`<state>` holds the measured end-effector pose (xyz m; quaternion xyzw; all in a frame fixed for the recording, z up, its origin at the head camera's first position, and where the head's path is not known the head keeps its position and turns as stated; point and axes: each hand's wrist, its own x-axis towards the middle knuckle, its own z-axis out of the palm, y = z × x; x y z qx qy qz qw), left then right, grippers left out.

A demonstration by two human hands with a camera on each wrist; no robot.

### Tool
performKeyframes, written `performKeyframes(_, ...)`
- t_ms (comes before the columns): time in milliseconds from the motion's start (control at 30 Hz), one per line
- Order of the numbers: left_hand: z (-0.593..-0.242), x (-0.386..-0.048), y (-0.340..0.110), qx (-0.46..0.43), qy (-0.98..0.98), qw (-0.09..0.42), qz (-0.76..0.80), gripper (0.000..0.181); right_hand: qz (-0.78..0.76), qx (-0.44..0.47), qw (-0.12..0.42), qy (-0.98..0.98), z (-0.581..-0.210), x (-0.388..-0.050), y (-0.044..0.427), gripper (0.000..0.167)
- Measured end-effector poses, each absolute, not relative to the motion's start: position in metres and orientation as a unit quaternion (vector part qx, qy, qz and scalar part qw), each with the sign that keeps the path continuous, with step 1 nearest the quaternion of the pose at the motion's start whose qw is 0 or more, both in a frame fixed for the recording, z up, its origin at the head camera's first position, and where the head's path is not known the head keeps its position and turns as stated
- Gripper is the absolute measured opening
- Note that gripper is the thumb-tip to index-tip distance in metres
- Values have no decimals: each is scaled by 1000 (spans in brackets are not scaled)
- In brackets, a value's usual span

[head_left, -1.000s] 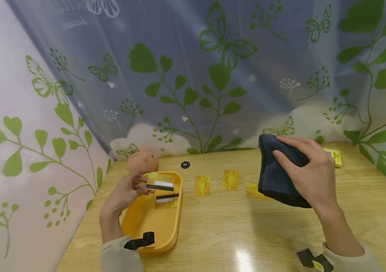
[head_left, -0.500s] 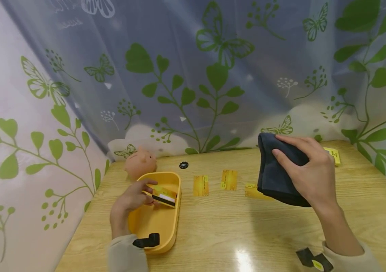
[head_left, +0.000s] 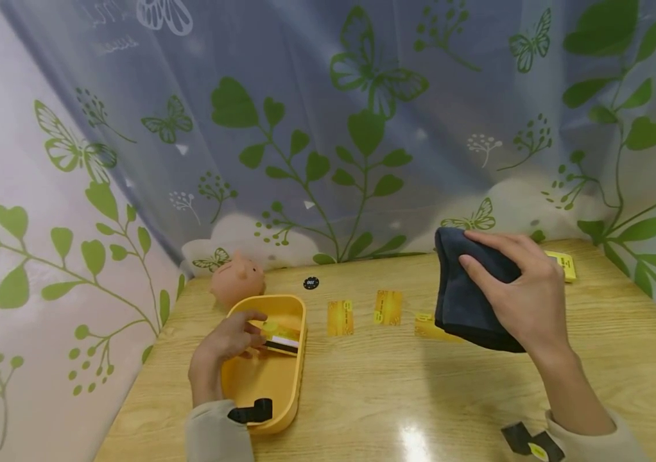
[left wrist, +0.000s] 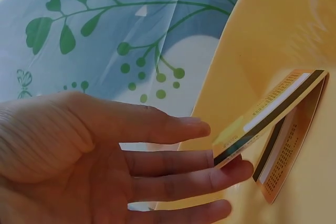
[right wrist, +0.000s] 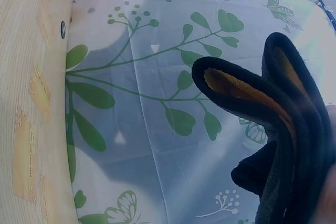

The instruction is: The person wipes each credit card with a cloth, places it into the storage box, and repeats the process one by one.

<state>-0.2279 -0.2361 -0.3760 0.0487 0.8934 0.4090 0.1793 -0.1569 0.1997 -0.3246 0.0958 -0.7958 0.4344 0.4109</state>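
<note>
In the head view my left hand reaches into a yellow tray. Its fingers are extended, and the thumb stands apart from a gold card with a black magnetic stripe. The card's near corner lies at the fingertips, while its far end leans on the tray's inside. Beneath it is a second striped card, partly covered. Over the table's right side my right hand grips a folded dark blue cloth with black edging between thumb and fingers. The right wrist view shows the cloth's folded layers.
Three gold cards lie on the table: one card, a middle card and a third partly behind the cloth. A pink piggy bank stands behind the tray, near a black chip. A yellow item sits back right.
My left hand has lowered the striped card into the tray over the other card, and its thumb now stands clear of it. The right hand keeps holding the cloth in place.
</note>
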Motion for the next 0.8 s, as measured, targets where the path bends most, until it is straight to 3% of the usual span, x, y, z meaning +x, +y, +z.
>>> performKeyframes(800, -375, -229, -246, 61, 891, 128, 431, 50, 435, 95, 411, -796, -323, -155, 199, 43)
